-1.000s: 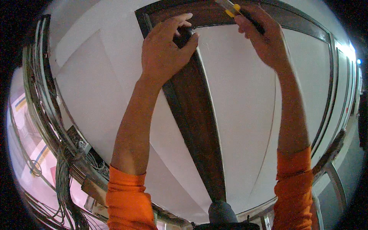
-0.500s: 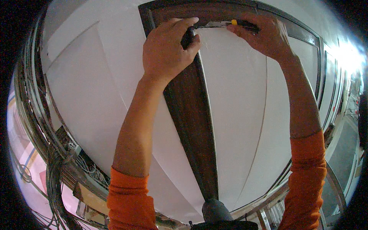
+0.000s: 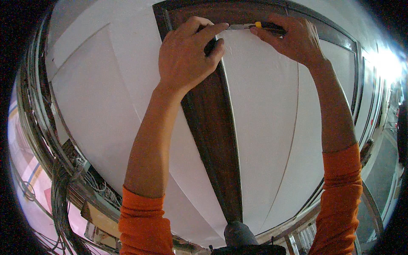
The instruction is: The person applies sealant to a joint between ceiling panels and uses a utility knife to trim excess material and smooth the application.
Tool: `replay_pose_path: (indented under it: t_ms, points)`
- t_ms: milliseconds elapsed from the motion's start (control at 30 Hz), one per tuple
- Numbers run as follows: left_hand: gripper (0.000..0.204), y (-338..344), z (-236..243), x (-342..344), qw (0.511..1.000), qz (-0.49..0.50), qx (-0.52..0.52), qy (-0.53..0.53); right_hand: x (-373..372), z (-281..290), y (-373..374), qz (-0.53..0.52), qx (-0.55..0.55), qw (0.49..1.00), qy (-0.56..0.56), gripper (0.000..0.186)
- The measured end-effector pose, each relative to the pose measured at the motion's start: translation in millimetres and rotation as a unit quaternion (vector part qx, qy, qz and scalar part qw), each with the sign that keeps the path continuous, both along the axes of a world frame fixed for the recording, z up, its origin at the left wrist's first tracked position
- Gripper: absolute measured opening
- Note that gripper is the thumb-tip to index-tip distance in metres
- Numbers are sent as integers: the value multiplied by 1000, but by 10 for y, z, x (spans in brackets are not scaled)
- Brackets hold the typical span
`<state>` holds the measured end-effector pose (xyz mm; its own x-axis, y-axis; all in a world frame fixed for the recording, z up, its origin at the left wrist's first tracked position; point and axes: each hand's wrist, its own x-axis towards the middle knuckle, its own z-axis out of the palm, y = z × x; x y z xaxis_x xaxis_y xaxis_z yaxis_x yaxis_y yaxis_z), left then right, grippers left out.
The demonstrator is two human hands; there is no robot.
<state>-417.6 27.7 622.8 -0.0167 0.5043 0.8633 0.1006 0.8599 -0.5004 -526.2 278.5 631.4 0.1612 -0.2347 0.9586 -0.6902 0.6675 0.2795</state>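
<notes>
My right hand (image 3: 301, 41) grips a utility knife (image 3: 273, 28) with a black handle and a yellow part. Its blade points left along the lower edge of a dark brown wood-look crosspiece (image 3: 242, 15), where that meets a white panel (image 3: 263, 106). Opposite it, my left hand (image 3: 183, 57) rests over the top of a dark brown upright strip (image 3: 212, 127). The left thumb and index finger are apart, and the index fingertip reaches close to the blade tip; whether they touch I cannot tell. Both my forearms are raised, in orange sleeves.
Bundled dark cables (image 3: 61, 195) and long pipes run down the left side, beside a brown cardboard piece (image 3: 100, 219). A bright lamp (image 3: 384, 63) glares at the right. Below stands a grey cylinder (image 3: 240, 233), with metal rails (image 3: 304, 240) to its right.
My left index finger has stretched to the right, closer to the blade tip. The knife and my right hand have barely moved.
</notes>
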Motion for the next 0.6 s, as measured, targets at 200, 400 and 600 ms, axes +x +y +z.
replay_pose_path:
  t_ms: [200,400,600]
  points:
    - [27,21,-14,-4,999,-7,-18,41,67,8,10,-31,8,999,-27,44]
    - [30,32,-25,-8,1000,3,4,10,0,8,31,-22,11,1000,17,41]
    - [31,19,-16,11,1000,6,-6,8,91,-4,10,-18,18,1000,-7,38]
